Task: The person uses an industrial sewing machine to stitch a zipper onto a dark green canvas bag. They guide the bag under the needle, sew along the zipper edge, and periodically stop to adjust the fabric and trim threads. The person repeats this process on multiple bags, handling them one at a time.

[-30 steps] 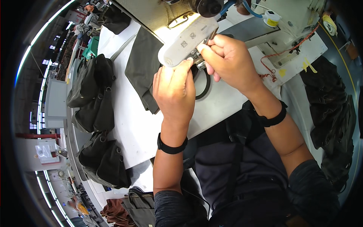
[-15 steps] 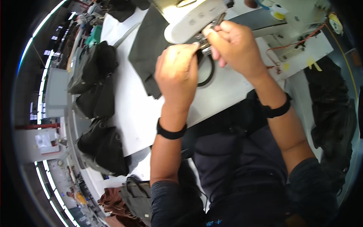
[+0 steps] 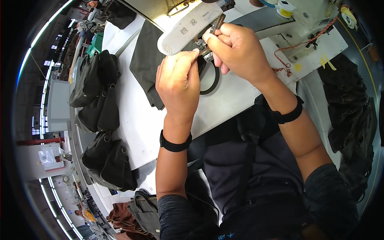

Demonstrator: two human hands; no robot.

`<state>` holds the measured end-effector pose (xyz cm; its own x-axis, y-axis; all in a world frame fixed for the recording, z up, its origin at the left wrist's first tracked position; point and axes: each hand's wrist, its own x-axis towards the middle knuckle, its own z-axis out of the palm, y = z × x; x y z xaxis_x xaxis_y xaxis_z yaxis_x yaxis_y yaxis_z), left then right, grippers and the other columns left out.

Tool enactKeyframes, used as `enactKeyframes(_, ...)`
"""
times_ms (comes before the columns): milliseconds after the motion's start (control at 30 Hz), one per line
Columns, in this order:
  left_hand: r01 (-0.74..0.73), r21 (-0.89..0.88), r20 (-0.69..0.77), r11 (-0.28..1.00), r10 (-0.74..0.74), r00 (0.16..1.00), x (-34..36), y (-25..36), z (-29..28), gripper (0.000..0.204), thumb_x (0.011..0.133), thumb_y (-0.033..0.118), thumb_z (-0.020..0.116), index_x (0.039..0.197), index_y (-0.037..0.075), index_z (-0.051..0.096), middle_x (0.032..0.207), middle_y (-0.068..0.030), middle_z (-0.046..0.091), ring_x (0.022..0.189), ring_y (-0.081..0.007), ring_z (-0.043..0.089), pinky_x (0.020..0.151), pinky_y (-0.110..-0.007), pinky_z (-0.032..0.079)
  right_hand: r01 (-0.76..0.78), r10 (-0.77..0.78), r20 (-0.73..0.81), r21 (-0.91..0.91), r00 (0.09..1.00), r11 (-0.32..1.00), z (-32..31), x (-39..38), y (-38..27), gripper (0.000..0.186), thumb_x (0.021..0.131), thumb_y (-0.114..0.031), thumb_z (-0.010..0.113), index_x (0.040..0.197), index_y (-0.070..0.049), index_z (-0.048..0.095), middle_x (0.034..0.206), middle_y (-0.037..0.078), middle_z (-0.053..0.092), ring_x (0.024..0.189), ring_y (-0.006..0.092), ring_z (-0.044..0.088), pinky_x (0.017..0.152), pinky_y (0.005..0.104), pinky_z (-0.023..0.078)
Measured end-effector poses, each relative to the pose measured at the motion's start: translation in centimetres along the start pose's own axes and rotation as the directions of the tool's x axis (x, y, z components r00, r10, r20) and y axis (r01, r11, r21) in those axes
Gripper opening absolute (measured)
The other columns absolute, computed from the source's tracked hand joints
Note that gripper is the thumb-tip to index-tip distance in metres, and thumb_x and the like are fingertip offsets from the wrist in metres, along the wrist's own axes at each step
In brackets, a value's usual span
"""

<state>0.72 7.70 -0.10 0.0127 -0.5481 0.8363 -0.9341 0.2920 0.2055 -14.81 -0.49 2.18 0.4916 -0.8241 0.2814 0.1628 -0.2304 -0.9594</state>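
The sewing machine's white head cover is lit from behind, with metal fittings below it. My left hand has its fingers bent together at these fittings; what its fingertips hold, if anything, is hidden. Just right of it my right hand is closed round a slim metal piece beside the head cover; I cannot tell if it is a tool or machine part. A dark olive fabric piece lies left of my hands, and a black loop hangs beneath the fittings.
Several dark olive bags line the left of the white table. A tangled red cord and a small white bottle are on the machine's right side. Dark fabric is heaped at right; brown items lie lower left.
The whole view has shifted a little, the scene sitting slightly higher and further left than a second ago. Both hands keep their hold and place at the machine, with little visible change.
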Motion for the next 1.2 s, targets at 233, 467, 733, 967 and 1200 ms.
enactKeyframes(233,0.012,0.007,-0.009,1.0,-0.012,1.0,-0.1,0.1,-0.1,0.014,0.085,-0.003,0.074,0.095,0.007,0.077,0.09,-0.005,0.073,0.083,-0.0231,0.069,0.076,-0.034,0.051,-0.004,0.004,0.002,-0.011,1.0,1.0,0.1,0.1,0.3,0.021,0.1,-0.015,0.06,0.088,0.002,0.062,0.063,0.005,0.064,0.05,0.0094,0.06,0.045,0.0261,0.05)
enactKeyframes(467,0.004,0.004,0.005,1.0,-0.004,1.0,0.1,-0.2,-0.1,0.015,0.085,-0.002,0.074,0.096,0.007,0.077,0.092,-0.0052,0.074,0.084,-0.0233,0.07,0.076,-0.034,0.052,0.0,0.0,-0.003,-0.002,1.0,1.0,0.1,0.2,0.1,0.024,0.101,-0.017,0.06,0.086,0.002,0.062,0.062,0.005,0.064,0.049,0.0095,0.06,0.046,0.0265,0.05)
enactKeyframes(733,0.072,-0.11,0.352,0.991,-0.029,0.935,3.4,-2.4,-3.2,0.018,0.099,0.004,0.064,0.113,-0.002,0.073,0.107,-0.0161,0.074,0.1,-0.024,0.072,0.092,-0.033,0.054,-0.027,0.027,-0.002,-0.002,1.0,1.0,-0.3,0.1,0.3,0.025,0.1,-0.019,0.061,0.089,0.003,0.065,0.062,0.006,0.066,0.048,0.0092,0.06,0.045,0.0257,0.048)
enactKeyframes(967,-0.157,-0.03,0.555,0.987,0.147,0.819,6.2,-5.1,-2.5,0.021,0.1,0.016,0.062,0.11,0.001,0.072,0.105,-0.0164,0.073,0.104,-0.0383,0.066,0.096,-0.046,0.05,-0.044,0.04,0.039,0.102,0.998,0.994,-0.4,0.4,0.8,0.024,0.1,-0.019,0.063,0.097,0.004,0.07,0.063,0.002,0.064,0.048,0.0064,0.055,0.046,0.0234,0.043)
enactKeyframes(1200,-0.111,0.056,0.661,0.992,0.046,0.749,6.4,-1.9,-5.7,0.019,0.101,0.016,0.067,0.106,-0.002,0.07,0.092,-0.0182,0.071,0.083,-0.038,0.068,0.077,-0.041,0.055,-0.029,0.028,0.013,0.07,1.0,0.997,-0.3,0.3,0.6,0.022,0.099,-0.017,0.064,0.097,0.004,0.069,0.062,0.004,0.065,0.048,0.0064,0.056,0.046,0.0242,0.044)
